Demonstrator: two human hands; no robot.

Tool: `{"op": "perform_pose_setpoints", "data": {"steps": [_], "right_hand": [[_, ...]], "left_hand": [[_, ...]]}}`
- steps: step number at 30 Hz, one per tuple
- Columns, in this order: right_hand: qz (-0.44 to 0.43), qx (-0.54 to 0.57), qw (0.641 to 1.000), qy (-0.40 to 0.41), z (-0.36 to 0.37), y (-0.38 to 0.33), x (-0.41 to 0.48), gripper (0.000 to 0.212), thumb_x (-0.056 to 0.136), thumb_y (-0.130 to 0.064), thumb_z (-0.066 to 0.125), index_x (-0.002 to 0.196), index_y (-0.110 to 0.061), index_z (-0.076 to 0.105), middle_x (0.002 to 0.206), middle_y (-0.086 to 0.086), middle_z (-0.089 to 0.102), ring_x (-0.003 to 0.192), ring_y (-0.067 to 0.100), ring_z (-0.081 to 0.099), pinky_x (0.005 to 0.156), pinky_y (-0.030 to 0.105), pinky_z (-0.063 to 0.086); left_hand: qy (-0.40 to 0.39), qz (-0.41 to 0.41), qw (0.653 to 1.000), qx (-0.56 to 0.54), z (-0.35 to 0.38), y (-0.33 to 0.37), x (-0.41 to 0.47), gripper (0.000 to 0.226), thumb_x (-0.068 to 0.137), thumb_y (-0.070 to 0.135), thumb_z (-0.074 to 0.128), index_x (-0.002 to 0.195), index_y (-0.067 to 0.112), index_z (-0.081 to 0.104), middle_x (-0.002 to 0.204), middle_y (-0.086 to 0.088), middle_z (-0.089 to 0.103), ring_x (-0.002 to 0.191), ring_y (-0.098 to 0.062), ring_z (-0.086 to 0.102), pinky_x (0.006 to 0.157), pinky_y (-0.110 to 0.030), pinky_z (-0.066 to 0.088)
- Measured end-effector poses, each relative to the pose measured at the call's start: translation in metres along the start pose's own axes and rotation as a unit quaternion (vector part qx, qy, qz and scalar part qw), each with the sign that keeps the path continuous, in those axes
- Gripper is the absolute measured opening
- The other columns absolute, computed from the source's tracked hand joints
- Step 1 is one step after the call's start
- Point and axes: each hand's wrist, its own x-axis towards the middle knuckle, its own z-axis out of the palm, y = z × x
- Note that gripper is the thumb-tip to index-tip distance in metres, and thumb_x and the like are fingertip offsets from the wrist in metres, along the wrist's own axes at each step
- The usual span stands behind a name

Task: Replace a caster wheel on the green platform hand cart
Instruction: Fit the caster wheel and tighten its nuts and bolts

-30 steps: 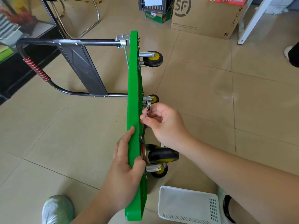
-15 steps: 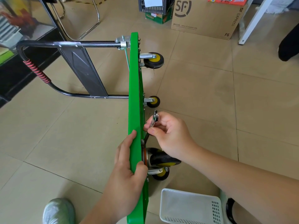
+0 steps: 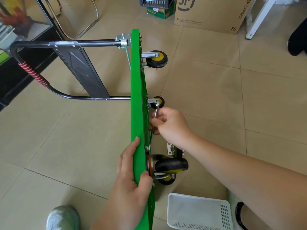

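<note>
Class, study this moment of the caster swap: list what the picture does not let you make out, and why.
Head view only.
1. Whether the wrench sits on a nut: its lower end is tiny, against the green platform seen edge-on.
2. Loose caster on the floor: mostly hidden behind the wrist of the right hand.
3. Cardboard box: cut off by the top edge.

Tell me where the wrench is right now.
Head view, mid-frame: the wrench runs along the wheel side of the green platform, held in the right hand, its lower end just above the near black caster wheel.
</note>
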Motion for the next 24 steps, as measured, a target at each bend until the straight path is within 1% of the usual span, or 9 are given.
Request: {"op": "perform_pose_setpoints", "data": {"steps": [2,6,8,11,14,16,19,21,24], "right_hand": [[0.046,0.028,0.998,-0.017,0.005,0.003,0.006,0.011,0.096,-0.007,0.063,0.097,-0.017,0.068,0.098,0.014,0.075,0.087,0.029,0.075,0.081,0.049,0.062],[0.059,0.005,0.998,-0.025,0.015,0.004,0.018,0.019,0.093,-0.01,0.065,0.084,-0.026,0.07,0.094,0.009,0.076,0.086,0.028,0.075,0.081,0.05,0.062],[0.087,0.017,0.996,-0.027,0.016,0.004,0.023,0.013,0.093,-0.009,0.065,0.086,-0.018,0.071,0.096,0.011,0.075,0.083,0.03,0.075,0.077,0.05,0.063],[0.136,0.04,0.99,-0.028,0.016,0.005,0.025,0.008,0.095,-0.007,0.064,0.101,-0.003,0.068,0.103,0.016,0.072,0.077,0.028,0.076,0.075,0.047,0.063],[0.158,0.089,0.983,-0.022,0.01,0.0,0.02,0.007,0.096,-0.001,0.062,0.093,-0.008,0.062,0.104,0.017,0.069,0.07,0.025,0.074,0.071,0.042,0.063],[0.126,0.098,0.987,-0.014,0.005,-0.006,0.016,0.013,0.096,-0.001,0.061,0.091,-0.012,0.062,0.103,0.016,0.07,0.074,0.025,0.075,0.072,0.041,0.064],[0.044,0.078,0.996,-0.011,-0.004,-0.015,0.008,0.015,0.096,-0.004,0.062,0.101,-0.017,0.067,0.099,0.009,0.074,0.082,0.022,0.076,0.08,0.044,0.063],[-0.013,0.041,0.999,-0.014,-0.008,-0.018,-0.002,0.018,0.095,-0.008,0.065,0.101,-0.025,0.069,0.096,0.002,0.076,0.088,0.018,0.075,0.085,0.045,0.061],[-0.073,0.023,0.997,-0.028,-0.01,-0.017,-0.018,0.02,0.093,-0.01,0.068,0.097,-0.03,0.07,0.095,-0.001,0.077,0.092,0.014,0.074,0.09,0.043,0.059]], "left_hand": [[-0.004,0.006,1.0,0.005,0.0,0.0,0.001,0.074,0.078,0.024,0.048,0.135,0.07,0.032,0.138,0.033,0.04,0.123,-0.004,0.054,0.103,-0.03,0.049],[-0.002,0.009,1.0,0.015,0.0,0.001,0.002,0.076,0.077,0.022,0.049,0.132,0.071,0.033,0.139,0.032,0.039,0.13,-0.008,0.049,0.112,-0.045,0.043],[-0.003,0.009,1.0,0.021,0.0,0.0,0.003,0.077,0.077,0.022,0.049,0.133,0.072,0.032,0.141,0.031,0.038,0.131,-0.009,0.049,0.113,-0.046,0.043],[-0.001,0.012,1.0,0.029,-0.001,-0.001,0.003,0.078,0.076,0.022,0.049,0.133,0.072,0.031,0.14,0.033,0.038,0.132,-0.005,0.047,0.114,-0.042,0.041],[-0.007,0.011,0.999,0.03,-0.001,-0.001,0.002,0.077,0.076,0.024,0.049,0.132,0.073,0.03,0.139,0.034,0.037,0.13,-0.006,0.049,0.112,-0.043,0.043],[-0.009,0.013,0.999,0.028,-0.001,-0.001,0.001,0.076,0.077,0.025,0.049,0.132,0.073,0.03,0.139,0.033,0.037,0.129,-0.008,0.05,0.111,-0.045,0.044],[-0.005,0.021,1.0,0.022,0.0,-0.003,0.001,0.075,0.078,0.025,0.05,0.133,0.073,0.03,0.14,0.032,0.038,0.128,-0.007,0.05,0.11,-0.042,0.045],[-0.004,0.027,0.999,0.018,0.001,-0.004,0.001,0.075,0.078,0.025,0.049,0.134,0.072,0.03,0.139,0.034,0.038,0.128,-0.003,0.049,0.109,-0.034,0.046],[0.004,0.034,0.999,0.009,0.002,-0.007,0.001,0.074,0.078,0.023,0.049,0.138,0.062,0.034,0.137,0.036,0.039,0.127,0.004,0.048,0.101,-0.015,0.044]]}}
